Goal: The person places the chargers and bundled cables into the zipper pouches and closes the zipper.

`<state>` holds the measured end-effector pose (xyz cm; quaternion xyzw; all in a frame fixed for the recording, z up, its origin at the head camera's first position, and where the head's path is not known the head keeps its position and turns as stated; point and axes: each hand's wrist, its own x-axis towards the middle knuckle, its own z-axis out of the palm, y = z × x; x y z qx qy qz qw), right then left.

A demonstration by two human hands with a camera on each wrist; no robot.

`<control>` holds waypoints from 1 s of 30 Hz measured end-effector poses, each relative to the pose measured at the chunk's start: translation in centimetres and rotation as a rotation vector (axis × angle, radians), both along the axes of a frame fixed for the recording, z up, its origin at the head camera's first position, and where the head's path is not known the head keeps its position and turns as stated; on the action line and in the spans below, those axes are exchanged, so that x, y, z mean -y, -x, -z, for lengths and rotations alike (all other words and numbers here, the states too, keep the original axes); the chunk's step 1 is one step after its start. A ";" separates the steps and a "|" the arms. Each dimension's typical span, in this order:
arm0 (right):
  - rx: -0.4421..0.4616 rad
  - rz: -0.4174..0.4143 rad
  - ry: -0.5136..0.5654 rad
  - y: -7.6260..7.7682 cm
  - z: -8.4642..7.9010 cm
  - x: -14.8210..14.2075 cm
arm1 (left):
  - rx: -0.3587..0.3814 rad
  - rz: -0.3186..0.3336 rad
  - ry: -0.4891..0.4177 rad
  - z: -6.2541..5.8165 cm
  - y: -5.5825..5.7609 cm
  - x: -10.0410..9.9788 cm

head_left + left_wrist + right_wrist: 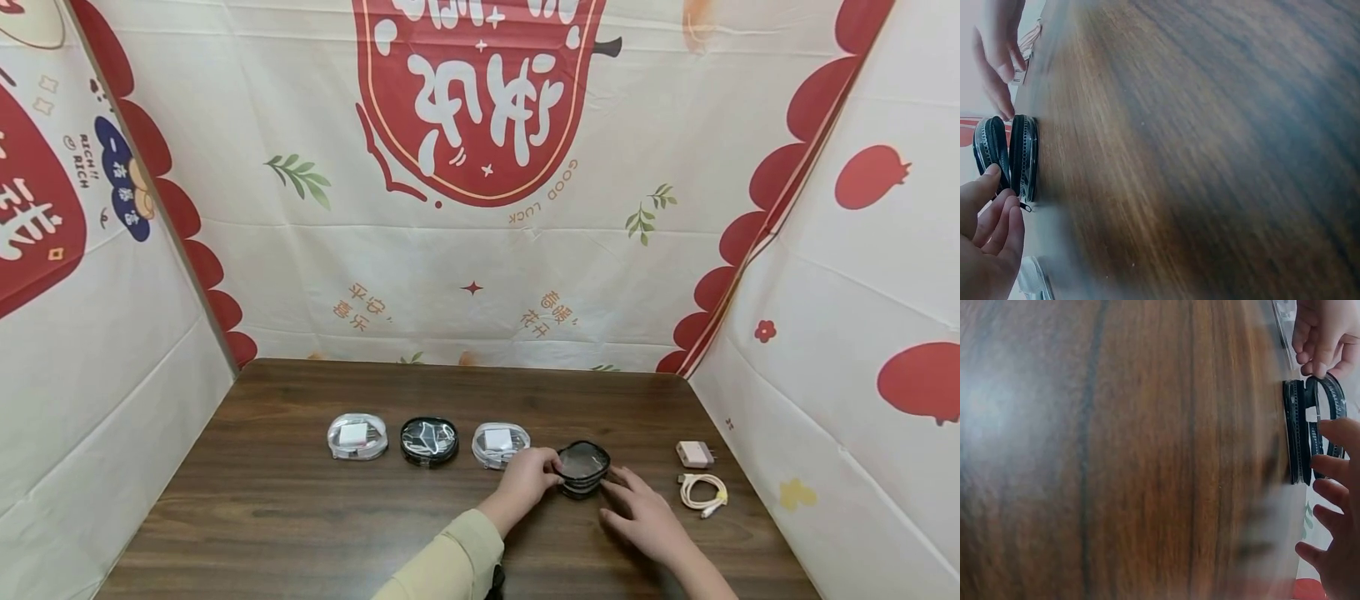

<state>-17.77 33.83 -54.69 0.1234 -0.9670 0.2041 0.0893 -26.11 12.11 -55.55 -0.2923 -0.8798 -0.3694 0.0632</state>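
A small clear-topped zip case with black trim (585,462) stands on the table between both hands. Its zipper is parted, and a gap shows between lid and base in the left wrist view, with a zipper pull (1025,207) dangling. My left hand (527,485) pinches the lid's edge between thumb and fingers. On the other side, my right hand (645,518) has its fingers spread, with fingertips at or very near the case's rim; contact is hard to tell. To the right lie a white plug charger (693,454) and a coiled cream cable (703,493).
In a row to the left are a clear case (358,437) with a white charger inside, a black-trimmed case (429,441) and another clear case (500,444), close to the left hand. Printed cloth walls (465,250) border the brown wooden table (285,517).
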 end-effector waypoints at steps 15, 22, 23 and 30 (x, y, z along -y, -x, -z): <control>0.069 -0.040 -0.043 0.6 0.3 0.4 | 0.159 -0.123 -0.251 -0.4 0.5 -0.2; 0.080 -0.043 -0.014 0.5 0.3 1.1 | 0.418 -0.196 -0.564 -0.7 0.1 -0.7; 0.078 -0.046 -0.009 0.4 0.3 1.2 | 0.468 -0.208 -0.606 -0.8 0.0 -0.8; 0.072 -0.065 0.001 -0.4 0.4 2.0 | 0.739 -0.284 -0.868 -1.2 -1.1 -1.3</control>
